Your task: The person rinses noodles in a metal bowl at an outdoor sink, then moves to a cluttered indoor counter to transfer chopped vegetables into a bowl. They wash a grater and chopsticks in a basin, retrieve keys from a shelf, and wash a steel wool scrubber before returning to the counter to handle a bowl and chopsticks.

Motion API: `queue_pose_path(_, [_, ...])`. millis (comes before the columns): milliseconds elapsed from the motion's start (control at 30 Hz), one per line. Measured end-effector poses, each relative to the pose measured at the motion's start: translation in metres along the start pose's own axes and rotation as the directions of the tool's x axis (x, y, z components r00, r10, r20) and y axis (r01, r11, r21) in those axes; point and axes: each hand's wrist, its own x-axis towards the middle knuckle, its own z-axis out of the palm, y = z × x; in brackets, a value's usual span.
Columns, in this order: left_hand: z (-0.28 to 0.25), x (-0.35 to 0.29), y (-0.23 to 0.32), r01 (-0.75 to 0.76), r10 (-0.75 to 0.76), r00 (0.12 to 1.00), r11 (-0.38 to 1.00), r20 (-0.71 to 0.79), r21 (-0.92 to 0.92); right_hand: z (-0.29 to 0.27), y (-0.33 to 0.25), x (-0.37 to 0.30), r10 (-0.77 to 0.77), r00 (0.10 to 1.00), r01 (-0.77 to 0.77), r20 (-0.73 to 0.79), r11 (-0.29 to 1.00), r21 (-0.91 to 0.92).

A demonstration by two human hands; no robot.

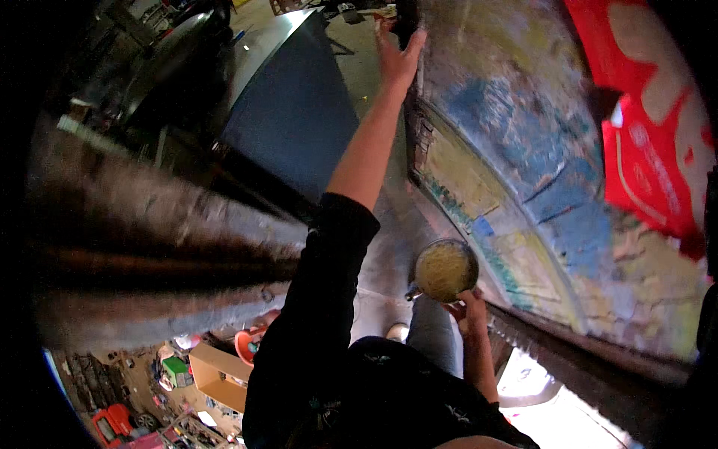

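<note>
My left arm, in a black sleeve, reaches far forward. At its end, my left hand (399, 56) has its thumb and fingers around a dark upright edge (408, 22) beside the painted wall. Lower down, my right hand (470, 310) grips the near rim of a round metal pot (413, 293). Pale yellow, grainy-looking contents (443, 271) fill the part of the pot that shows. The pot is held in front of my leg, close to the wall's lower edge. Most of my right fingers are hidden beneath it.
A blue-and-yellow rough wall (516, 135) with a red printed sheet (643, 150) stands at right. A large dark panel (292, 112) is ahead left. Worn beams (172, 217) run along the left. Behind them lie a cardboard box (218, 374), a red toy car (116, 424) and clutter.
</note>
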Motion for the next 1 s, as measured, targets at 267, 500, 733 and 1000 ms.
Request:
queue_pose_path(267, [0.062,0.062,-0.054,0.198,-0.157,0.954,0.97,0.255,-0.144,0.068,-0.062,0.076,0.124,0.991,-0.118,0.053,0.987,-0.105])
queue_pose_path(500, [0.122,0.096,-0.087,0.072,0.01,0.938,0.972,0.347,-0.222,0.151,-0.122,0.173,0.066,0.992,-0.057,0.109,0.995,-0.08])
queue_pose_path(733, [0.185,0.109,-0.115,-0.034,0.065,0.872,0.997,0.485,-0.073,0.224,-0.168,0.3,0.103,0.995,-0.099,-0.001,0.958,-0.269])
queue_pose_path(1000, [0.219,0.144,-0.139,-0.097,0.344,0.528,0.933,0.776,-0.348,0.314,-0.236,0.374,0.077,0.997,-0.077,-0.014,0.937,-0.341])
